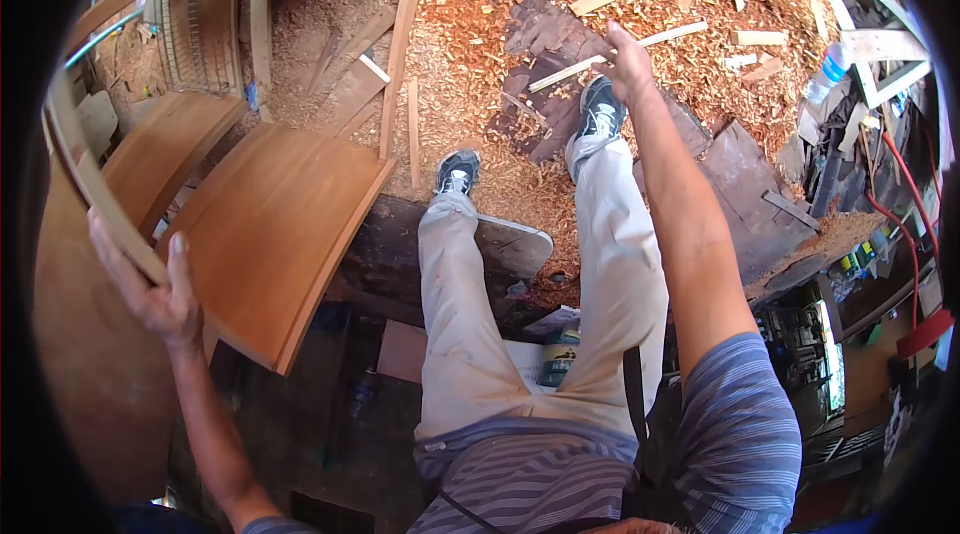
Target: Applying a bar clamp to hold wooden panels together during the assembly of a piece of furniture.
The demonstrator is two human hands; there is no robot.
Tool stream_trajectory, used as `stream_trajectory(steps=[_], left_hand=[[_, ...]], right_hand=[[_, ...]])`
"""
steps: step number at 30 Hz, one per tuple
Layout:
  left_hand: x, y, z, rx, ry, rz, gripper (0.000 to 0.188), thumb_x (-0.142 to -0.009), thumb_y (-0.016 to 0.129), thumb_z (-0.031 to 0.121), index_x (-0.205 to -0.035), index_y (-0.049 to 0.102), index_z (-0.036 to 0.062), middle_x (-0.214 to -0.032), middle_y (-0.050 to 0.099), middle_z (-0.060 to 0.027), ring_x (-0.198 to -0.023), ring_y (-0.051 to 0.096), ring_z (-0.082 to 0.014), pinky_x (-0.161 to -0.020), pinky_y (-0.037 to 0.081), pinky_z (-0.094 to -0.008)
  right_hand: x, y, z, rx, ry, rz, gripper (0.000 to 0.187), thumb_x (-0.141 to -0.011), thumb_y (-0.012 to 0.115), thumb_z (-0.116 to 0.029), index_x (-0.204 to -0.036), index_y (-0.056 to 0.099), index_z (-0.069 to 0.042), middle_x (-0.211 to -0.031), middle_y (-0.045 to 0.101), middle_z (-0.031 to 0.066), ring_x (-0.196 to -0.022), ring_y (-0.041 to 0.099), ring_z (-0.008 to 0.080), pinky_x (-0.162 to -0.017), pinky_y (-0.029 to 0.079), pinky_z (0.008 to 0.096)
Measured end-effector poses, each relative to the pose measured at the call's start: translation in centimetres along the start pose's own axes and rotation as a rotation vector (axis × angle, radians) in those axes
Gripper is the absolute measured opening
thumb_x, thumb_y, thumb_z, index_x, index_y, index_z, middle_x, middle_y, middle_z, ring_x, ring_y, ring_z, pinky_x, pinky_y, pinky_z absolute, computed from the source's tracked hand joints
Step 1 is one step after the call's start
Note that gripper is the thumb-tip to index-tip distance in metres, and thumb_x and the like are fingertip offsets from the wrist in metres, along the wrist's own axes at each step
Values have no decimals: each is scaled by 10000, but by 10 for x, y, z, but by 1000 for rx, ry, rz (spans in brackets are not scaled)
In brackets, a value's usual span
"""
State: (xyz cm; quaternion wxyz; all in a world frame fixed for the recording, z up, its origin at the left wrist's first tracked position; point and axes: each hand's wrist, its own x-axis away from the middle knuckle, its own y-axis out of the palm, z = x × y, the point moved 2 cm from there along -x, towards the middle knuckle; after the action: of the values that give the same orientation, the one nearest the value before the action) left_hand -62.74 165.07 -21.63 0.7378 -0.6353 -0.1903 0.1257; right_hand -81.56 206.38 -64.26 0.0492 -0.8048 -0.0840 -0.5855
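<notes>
My left hand [155,299] grips the edge of a long curved wooden board [98,179], with the thumb on one side and the fingers on the other. Just right of it lies a wide, smooth brown wooden panel [280,219] with a pale edge. A narrower curved panel [170,144] sits behind that one. Out ahead, my right hand [629,62] is stretched over the shavings, its fingers extended and seen edge-on. Thin pale wood strips [565,74] show on both sides of this hand, apparently on the floor; whether they touch it is unclear.
Wood shavings [460,54] and offcuts cover the floor ahead. An upright wooden frame [403,44] stands at the left. At right are a plastic bottle [828,72], a red hose [905,224] and scrap wood. A bucket-like container [560,359] sits between my legs.
</notes>
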Motion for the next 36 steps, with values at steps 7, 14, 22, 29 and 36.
stream_trajectory(steps=[7,14,22,29,36], left_hand=[[27,-8,-35,25,-211,14,663,-866,596,-38,-1415,230,-92,-1458,272,-244,-1305,353,-290,-1067,349,-383],[49,-23,-63,136,-303,57,648,-842,590,-104,-1393,249,-104,-1370,381,-247,-1175,495,-264,-955,488,-358],[42,-23,-54,33,-293,18,582,-849,602,-82,-1366,335,-84,-1351,416,-237,-1167,500,-256,-956,480,-349],[49,-24,-58,18,-292,-36,558,-864,584,-73,-1366,341,-77,-1340,431,-235,-1141,520,-249,-929,494,-335],[45,-31,-62,-16,-158,-142,532,-875,544,-98,-1369,348,-71,-1420,305,-265,-1193,500,-272,-958,504,-345]], right_hand=[[-77,17,-5,-65,-57,31,735,-918,502,-513,-1420,298,-15,-1455,266,159,-1182,445,365,-928,436,513],[-114,19,1,-34,-22,66,764,-905,516,-533,-1424,285,-21,-1460,238,192,-1179,432,383,-927,435,526],[-130,24,-6,-91,18,135,541,-895,556,-487,-1193,497,-39,-1186,485,85,-862,525,248,-742,460,406],[-125,58,-20,-86,-133,104,401,-862,624,-354,-1101,591,-33,-912,632,99,-876,593,209,-830,475,325],[-113,40,21,704,-491,439,488,-751,693,-360,-1080,668,-1,-1053,666,195,-956,639,272,-895,471,336]])
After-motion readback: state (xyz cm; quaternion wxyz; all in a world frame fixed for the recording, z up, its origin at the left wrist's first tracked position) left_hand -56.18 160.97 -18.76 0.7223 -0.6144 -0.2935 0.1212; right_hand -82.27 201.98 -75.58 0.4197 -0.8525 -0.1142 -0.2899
